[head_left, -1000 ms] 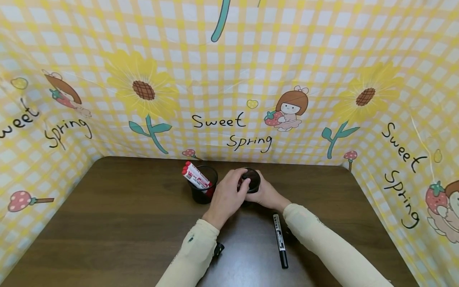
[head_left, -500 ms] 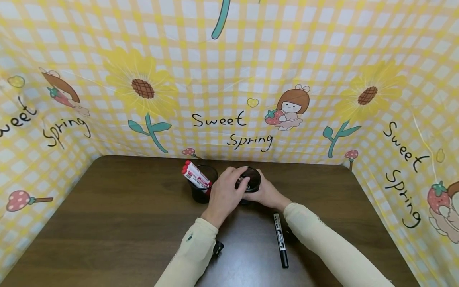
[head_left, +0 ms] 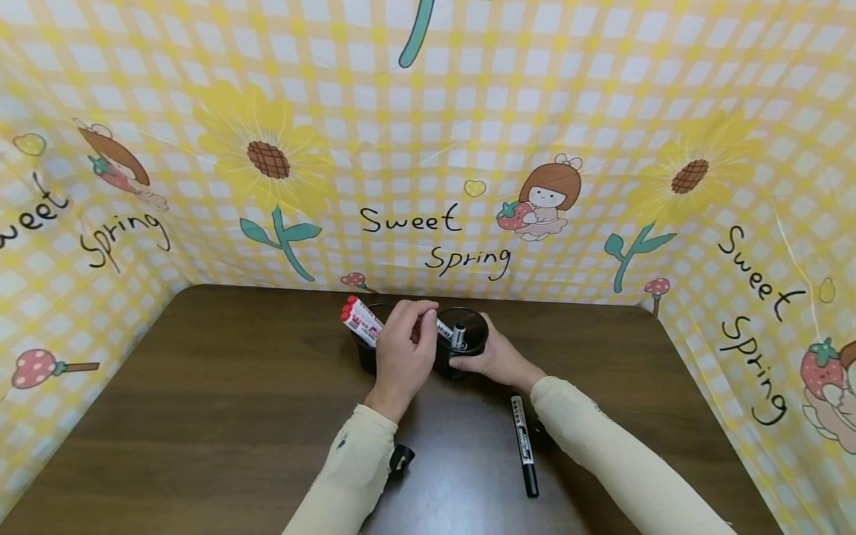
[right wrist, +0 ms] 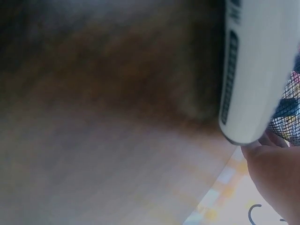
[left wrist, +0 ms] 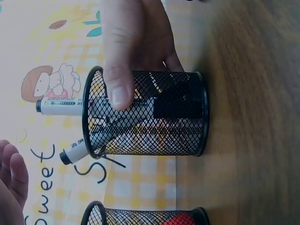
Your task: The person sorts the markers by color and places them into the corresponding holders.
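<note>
My right hand (head_left: 498,360) grips a black mesh pen holder (left wrist: 145,140), thumb along its near side in the left wrist view. The holder stands upright on the table. Two white markers with black ends lean inside it, one marker (left wrist: 61,106) and a second marker (left wrist: 75,153) poking out past the rim. My left hand (head_left: 406,349) hovers between this holder and another one, its fingers loosely bent. In the left wrist view, the left hand's fingers (left wrist: 16,173) are apart from the markers, and nothing shows between them.
A second black mesh holder (head_left: 366,358), holding several red-capped markers (head_left: 361,319), stands just left, partly behind my left hand. A black-capped marker (head_left: 524,446) lies on the brown table (head_left: 221,416) near my right forearm. Checked cloth (head_left: 401,148) walls the back and sides.
My left hand has drawn back to the left from the right holder's mouth, uncovering the markers in it. My right hand keeps its grip on that holder.
</note>
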The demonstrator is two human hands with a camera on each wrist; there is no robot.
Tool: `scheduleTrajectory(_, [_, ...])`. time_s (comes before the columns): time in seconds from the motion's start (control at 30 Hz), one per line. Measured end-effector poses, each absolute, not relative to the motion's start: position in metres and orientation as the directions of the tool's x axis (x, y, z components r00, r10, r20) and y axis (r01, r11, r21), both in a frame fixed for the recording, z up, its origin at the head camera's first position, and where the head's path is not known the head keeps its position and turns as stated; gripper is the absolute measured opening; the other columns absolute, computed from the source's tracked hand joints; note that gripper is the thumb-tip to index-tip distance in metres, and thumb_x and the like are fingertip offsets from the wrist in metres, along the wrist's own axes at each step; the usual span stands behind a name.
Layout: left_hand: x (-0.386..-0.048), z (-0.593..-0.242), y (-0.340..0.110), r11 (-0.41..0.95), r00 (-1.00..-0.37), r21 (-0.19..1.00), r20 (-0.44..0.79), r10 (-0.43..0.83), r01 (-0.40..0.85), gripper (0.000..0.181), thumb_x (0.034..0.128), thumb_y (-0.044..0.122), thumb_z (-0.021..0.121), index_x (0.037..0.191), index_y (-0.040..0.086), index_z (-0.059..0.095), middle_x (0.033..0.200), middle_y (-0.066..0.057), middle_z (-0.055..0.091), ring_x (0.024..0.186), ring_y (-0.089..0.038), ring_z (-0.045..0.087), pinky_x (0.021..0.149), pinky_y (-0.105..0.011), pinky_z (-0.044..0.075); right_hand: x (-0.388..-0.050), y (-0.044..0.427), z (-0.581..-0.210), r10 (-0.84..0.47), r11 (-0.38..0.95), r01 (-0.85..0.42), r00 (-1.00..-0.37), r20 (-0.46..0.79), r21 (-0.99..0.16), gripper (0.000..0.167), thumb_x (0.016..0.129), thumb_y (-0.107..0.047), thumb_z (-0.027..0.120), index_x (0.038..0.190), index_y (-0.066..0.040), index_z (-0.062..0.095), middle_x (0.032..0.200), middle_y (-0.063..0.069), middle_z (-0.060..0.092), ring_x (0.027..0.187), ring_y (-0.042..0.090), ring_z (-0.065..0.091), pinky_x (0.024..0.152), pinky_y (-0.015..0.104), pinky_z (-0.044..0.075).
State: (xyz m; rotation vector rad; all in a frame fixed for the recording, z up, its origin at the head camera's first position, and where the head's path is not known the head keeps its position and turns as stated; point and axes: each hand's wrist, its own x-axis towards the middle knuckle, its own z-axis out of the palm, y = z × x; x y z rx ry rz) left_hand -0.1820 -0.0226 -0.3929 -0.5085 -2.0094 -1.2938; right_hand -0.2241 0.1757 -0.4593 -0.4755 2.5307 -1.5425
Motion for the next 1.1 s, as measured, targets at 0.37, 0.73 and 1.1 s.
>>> scheduleTrajectory(0.37, [-0.171,-0.394,-0.020,0.396,-0.740,0.653,0.663,0.111,0.645,0.008,0.0939,0.007,0.063,0.090,0.008,0.070,0.079,0.003,0.061,0.065,-0.009,0.053,0.058,-0.027,0.045,-0.222,0.178,-0.460,-0.361,0.370,-0.241,-0.927,0.100,-0.897,0.080,0.079,-0.017,0.089,0.139,-0.005,0.038,0.134,0.015,0.054,0.119,0.026,0.055,0.102,0.043,0.042])
scheduleTrajectory(0.73, [-0.121,-0.417,0.048,0.583,-0.636,0.406,-0.008,0.772,0.703,0.016,0.0994,0.027,0.059,0.101,0.024,0.075,0.087,0.015,0.067,0.080,-0.004,0.063,0.067,-0.029,0.051,-0.221,0.181,-0.457,-0.358,0.415,-0.189,-0.933,0.031,-0.890,0.088,0.081,-0.027,0.088,0.148,-0.009,0.033,0.136,0.010,0.054,0.122,0.025,0.054,0.102,0.046,0.042])
scheduleTrajectory(1.1, [-0.109,-0.426,0.049,0.603,-0.603,0.445,-0.161,0.782,0.662,0.036,0.1007,0.039,0.061,0.134,0.026,0.066,0.125,0.011,0.066,0.114,-0.008,0.060,0.090,-0.031,0.050,-0.220,0.178,-0.456,-0.318,0.432,-0.118,-0.948,-0.029,-0.894,0.093,0.082,-0.032,0.087,0.150,-0.006,0.030,0.133,0.013,0.055,0.120,0.028,0.055,0.100,0.047,0.043])
